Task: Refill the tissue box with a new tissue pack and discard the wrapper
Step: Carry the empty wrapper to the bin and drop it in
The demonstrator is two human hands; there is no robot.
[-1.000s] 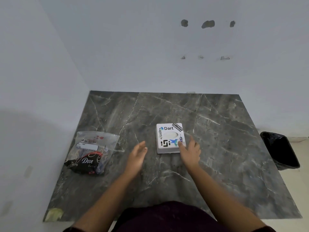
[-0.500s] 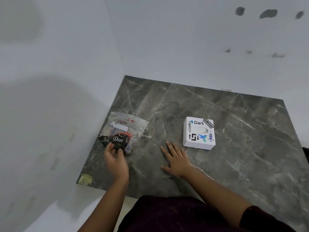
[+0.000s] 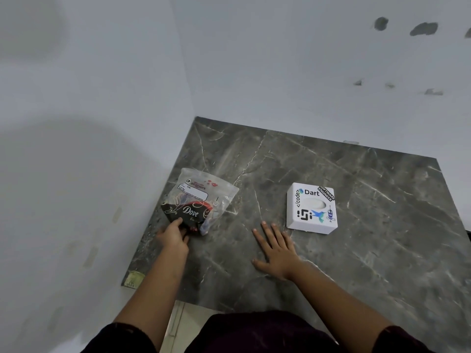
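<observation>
A clear plastic pack [image 3: 201, 197] with a dark "Dove" print lies at the left of the marble table [image 3: 331, 263]. My left hand [image 3: 174, 235] pinches the pack's near edge, thumb on top. A white square tissue box [image 3: 311, 208] covered in stickers, with an oval slot on top, sits to the right. My right hand [image 3: 276, 247] rests flat on the table with fingers spread, just left of and nearer than the box, not touching it.
White walls meet in a corner behind the table's left side. A yellowish sticker [image 3: 133, 279] marks the table's near left corner. A dark edge of something shows at the far right of the frame [image 3: 468, 235].
My left hand has closed on the pack's near edge, which it only reached toward half a second ago. The right hand stays flat on the table. The view had swung left earlier.
</observation>
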